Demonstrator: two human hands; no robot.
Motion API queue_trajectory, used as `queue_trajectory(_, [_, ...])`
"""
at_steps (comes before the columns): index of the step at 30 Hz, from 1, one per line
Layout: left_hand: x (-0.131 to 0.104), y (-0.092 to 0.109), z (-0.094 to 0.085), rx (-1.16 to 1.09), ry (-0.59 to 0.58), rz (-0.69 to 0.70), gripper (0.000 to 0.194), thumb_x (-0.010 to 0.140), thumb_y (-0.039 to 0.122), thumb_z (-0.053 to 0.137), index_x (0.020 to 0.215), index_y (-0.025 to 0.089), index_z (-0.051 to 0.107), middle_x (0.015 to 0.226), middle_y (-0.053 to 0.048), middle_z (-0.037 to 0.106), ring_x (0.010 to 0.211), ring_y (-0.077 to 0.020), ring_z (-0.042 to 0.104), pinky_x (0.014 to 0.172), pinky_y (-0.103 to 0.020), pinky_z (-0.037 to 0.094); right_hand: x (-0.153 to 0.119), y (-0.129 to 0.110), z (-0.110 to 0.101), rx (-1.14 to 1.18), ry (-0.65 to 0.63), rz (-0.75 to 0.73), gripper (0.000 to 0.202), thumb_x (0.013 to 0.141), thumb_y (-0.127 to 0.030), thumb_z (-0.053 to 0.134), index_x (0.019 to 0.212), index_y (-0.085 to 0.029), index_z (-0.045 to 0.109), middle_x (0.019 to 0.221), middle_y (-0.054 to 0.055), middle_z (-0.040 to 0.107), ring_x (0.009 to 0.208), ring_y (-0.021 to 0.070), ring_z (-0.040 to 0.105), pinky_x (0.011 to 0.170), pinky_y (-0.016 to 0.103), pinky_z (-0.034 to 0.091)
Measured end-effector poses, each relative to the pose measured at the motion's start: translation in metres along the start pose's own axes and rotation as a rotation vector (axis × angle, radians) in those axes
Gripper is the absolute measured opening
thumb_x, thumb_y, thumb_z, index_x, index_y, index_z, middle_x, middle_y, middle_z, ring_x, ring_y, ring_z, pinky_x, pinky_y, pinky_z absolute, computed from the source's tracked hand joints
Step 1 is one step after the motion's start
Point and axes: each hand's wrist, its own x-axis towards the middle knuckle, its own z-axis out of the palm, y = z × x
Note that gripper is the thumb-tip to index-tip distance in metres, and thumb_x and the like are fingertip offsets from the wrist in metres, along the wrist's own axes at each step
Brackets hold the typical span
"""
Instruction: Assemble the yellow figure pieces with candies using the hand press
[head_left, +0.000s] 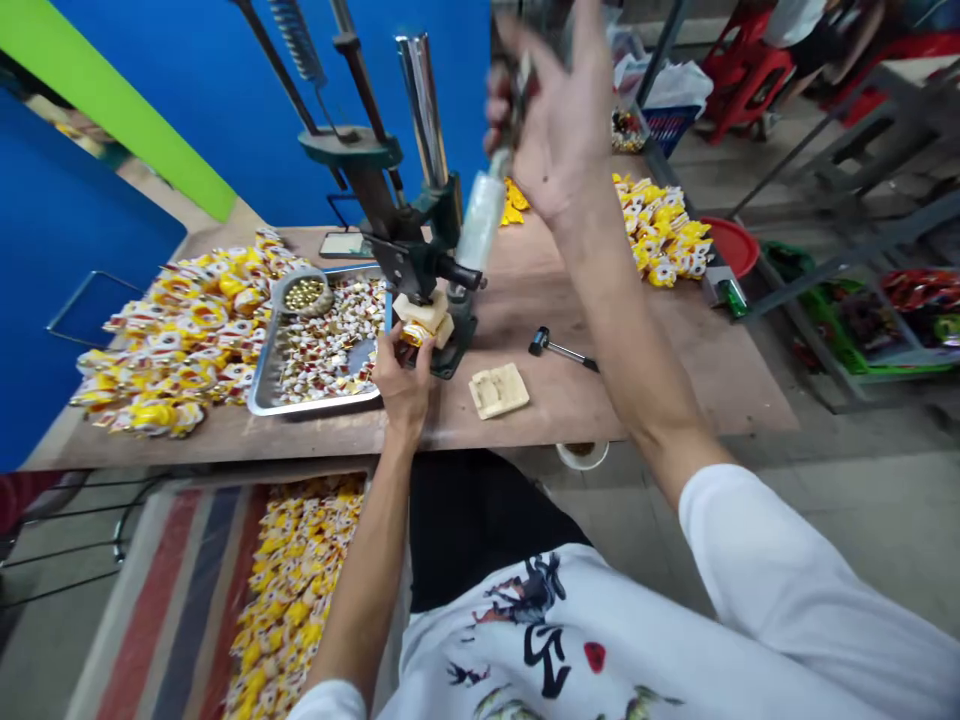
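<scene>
My left hand [405, 385] is at the base of a dark green hand press [397, 240]. Its thumb and fingers pinch a small yellow-and-white piece [415, 333] between cream blocks [420, 308] beneath the ram. My right hand [559, 140] is raised and blurred, palm partly showing. Some of its fingers curl around the upper end of the press lever [481, 220], which has a whitish translucent sleeve; the thumb side is spread. A loose cream mould block [499, 391] lies on the table, right of the press. A small black-headed hammer [559, 348] lies farther right, partly behind my forearm.
Left of the press, a metal tray [315, 408] holds small white-and-red parts and a bowl [304, 275] of gold beads. Yellow-and-white pieces [180, 330] pile at left, more [660, 230] at right. A box of yellow pieces [292, 580] stands below the table [420, 432].
</scene>
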Motion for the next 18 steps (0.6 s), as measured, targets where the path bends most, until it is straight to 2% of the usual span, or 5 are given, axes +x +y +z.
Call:
queue_trajectory(4, [-0.016,0.007,-0.025,-0.145,0.081,-0.089,0.057,0.084,0.048,0.094,0.125,0.02,0.066,0.114,-0.01,0.076,0.102,-0.0253,0.079,0.096,-0.042,0.068,-0.003,0.092,-0.028,0.199,-0.167,0.091,0.067,0.12,-0.064,0.023,0.146,-0.015,0.06,0.109,0.008,0.074,0.109,0.0207,0.076,0.097,0.039,0.066])
queue_trajectory(6, [-0.031,0.017,-0.041,-0.293,0.038,-0.302,0.061,0.078,0.051,0.098,0.118,0.02,0.065,0.103,-0.007,0.077,0.091,-0.0228,0.08,0.091,-0.041,0.07,-0.036,0.149,-0.044,0.077,-0.093,-0.18,0.066,0.114,-0.074,0.037,0.154,-0.023,0.053,0.137,0.013,0.07,0.123,0.0241,0.07,0.11,0.046,0.063])
queue_trajectory(8, [-0.046,0.031,-0.05,-0.483,-0.134,-0.525,0.063,0.076,0.053,0.1,0.113,0.02,0.062,0.093,-0.004,0.077,0.081,-0.0213,0.08,0.085,-0.04,0.071,-0.08,0.19,-0.059,-0.02,-0.213,-0.347,0.078,0.1,-0.079,0.067,0.153,-0.024,0.053,0.153,0.015,0.062,0.131,0.0289,0.065,0.115,0.05,0.059])
queue_trajectory(12, [-0.063,0.051,-0.041,-0.659,-0.495,-0.729,0.064,0.076,0.059,0.1,0.104,0.02,0.057,0.078,-0.002,0.076,0.067,-0.0227,0.08,0.068,-0.036,0.07,-0.144,0.217,-0.074,-0.275,-0.779,-0.632,0.06,0.098,-0.054,0.083,0.147,-0.029,0.063,0.149,0.012,0.063,0.136,0.0301,0.063,0.119,0.049,0.054])
queue_trajectory(18, [-0.061,0.038,-0.005,-0.503,-0.646,-0.642,0.072,0.079,0.077,0.088,0.1,0.026,0.042,0.063,0.002,0.073,0.042,-0.0194,0.068,0.038,-0.022,0.045,-0.141,0.237,-0.078,-0.459,-0.645,-0.591,0.04,0.099,-0.052,0.082,0.131,-0.028,0.074,0.128,0.009,0.073,0.126,0.0313,0.062,0.115,0.051,0.051])
